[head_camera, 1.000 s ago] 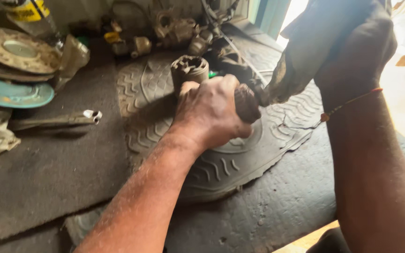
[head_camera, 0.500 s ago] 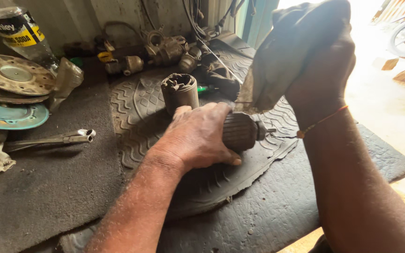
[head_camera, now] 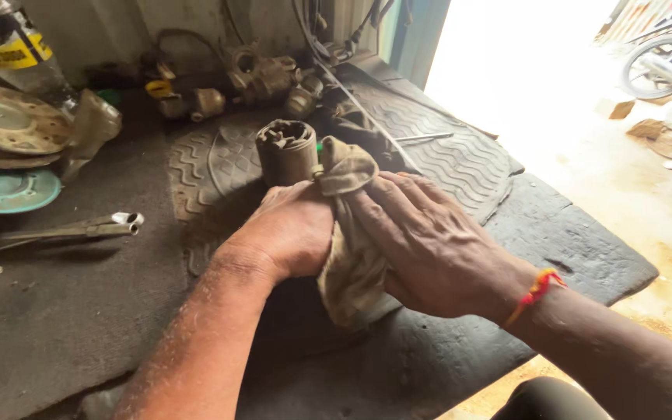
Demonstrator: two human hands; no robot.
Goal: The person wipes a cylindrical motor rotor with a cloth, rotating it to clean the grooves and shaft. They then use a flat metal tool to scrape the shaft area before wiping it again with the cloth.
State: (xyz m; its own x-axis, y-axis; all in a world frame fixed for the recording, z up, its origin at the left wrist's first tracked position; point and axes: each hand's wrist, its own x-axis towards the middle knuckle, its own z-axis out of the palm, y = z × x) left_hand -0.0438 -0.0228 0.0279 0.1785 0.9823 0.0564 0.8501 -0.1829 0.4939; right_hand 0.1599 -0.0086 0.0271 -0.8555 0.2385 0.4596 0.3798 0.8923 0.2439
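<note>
Against left hand (head_camera: 289,233), lowered rag (head_camera: 351,233)

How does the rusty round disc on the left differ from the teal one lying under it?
The rusty brown metal disc lies on top of the stack, its whole face showing, with a raised pale centre. The teal metal disc lies lowest, so only its front edge shows. The rusty disc looks corroded; the teal one has a smoother painted face. Both are round, lie flat at the mat's left edge, and neither hand touches them.
</note>
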